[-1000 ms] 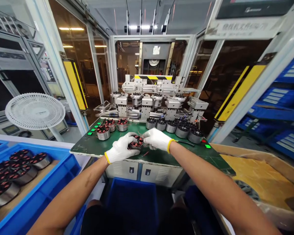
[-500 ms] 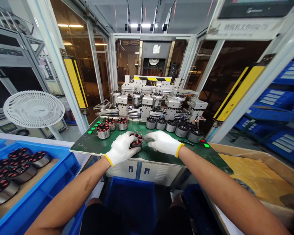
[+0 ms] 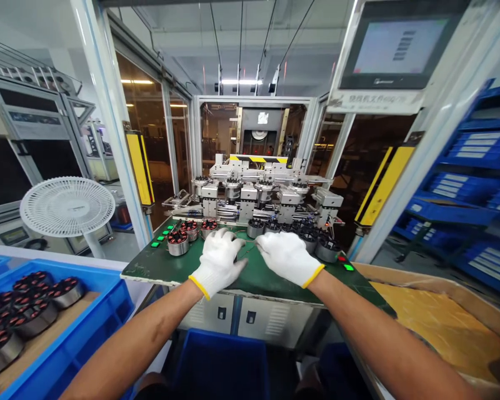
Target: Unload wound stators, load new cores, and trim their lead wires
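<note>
My left hand (image 3: 220,260), in a white glove with a yellow cuff, curves round a wound motor stator that the fingers and palm hide almost wholly. Thin copper wire (image 3: 249,242) stretches from there toward my right hand (image 3: 288,256), gloved alike, whose fingertips are pinched together on it. Left of my hands stand several stators with red copper windings, one of them nearest the front (image 3: 178,243). Behind my right hand is a row of dark-topped stators without visible copper, such as the one at its left end (image 3: 255,229).
A green bench top (image 3: 150,266) lies under my hands, with a metal winding machine (image 3: 248,203) behind. On the left are a blue crate (image 3: 120,300) of wound stators and a white fan (image 3: 69,205). A cardboard box (image 3: 450,316) stands right, a touchscreen (image 3: 400,47) above.
My view has tilted up, so the bench sits lower in it. The left hand has turned and now covers the stator seen between its fingers before. My right fingers have closed into a pinch.
</note>
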Motion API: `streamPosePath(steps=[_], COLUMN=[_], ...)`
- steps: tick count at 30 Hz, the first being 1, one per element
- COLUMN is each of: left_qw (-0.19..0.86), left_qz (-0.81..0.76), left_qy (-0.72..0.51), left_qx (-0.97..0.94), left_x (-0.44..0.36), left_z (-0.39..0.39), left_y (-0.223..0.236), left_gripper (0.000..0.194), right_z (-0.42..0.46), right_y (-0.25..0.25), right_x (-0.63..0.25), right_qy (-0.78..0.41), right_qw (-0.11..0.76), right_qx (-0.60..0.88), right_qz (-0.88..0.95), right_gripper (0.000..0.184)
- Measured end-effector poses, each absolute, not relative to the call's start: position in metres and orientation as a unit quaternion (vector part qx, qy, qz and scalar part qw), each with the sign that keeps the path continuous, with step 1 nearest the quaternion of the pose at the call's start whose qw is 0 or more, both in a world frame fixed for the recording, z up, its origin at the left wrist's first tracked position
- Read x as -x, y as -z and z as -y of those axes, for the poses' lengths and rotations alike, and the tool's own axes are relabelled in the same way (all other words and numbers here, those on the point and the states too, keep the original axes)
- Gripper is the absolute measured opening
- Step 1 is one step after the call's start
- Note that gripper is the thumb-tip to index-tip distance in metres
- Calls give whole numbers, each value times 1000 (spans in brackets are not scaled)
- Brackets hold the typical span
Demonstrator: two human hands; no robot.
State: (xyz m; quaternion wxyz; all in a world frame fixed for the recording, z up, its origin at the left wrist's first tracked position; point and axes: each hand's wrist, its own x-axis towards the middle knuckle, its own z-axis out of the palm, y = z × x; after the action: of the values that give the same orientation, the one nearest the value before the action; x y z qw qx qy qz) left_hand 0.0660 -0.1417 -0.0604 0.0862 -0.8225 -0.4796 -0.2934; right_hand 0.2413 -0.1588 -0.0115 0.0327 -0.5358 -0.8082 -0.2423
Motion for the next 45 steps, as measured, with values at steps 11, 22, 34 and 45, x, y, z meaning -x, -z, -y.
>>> streamPosePath(steps=[11, 22, 34, 45], left_qw=[-71, -106, -129, -105], left_qz=[444, 461, 457, 444], left_qy=[317, 329, 332, 338], left_qx=[835, 817, 815, 823], left_x=[-64, -64, -64, -67], left_z=[123, 120, 115, 120], left_y=[74, 70, 72, 77], left_gripper=[23, 21, 22, 21], right_z=[185, 120, 111, 143], right_y=[30, 64, 42, 50], right_x=[-226, -224, -229, -249], right_qy=[276, 144, 87, -489], right_qw=[45, 83, 184, 447], right_qx=[467, 573, 621, 470], right_qz=[839, 803, 757, 583], right_gripper=[22, 28, 31, 19])
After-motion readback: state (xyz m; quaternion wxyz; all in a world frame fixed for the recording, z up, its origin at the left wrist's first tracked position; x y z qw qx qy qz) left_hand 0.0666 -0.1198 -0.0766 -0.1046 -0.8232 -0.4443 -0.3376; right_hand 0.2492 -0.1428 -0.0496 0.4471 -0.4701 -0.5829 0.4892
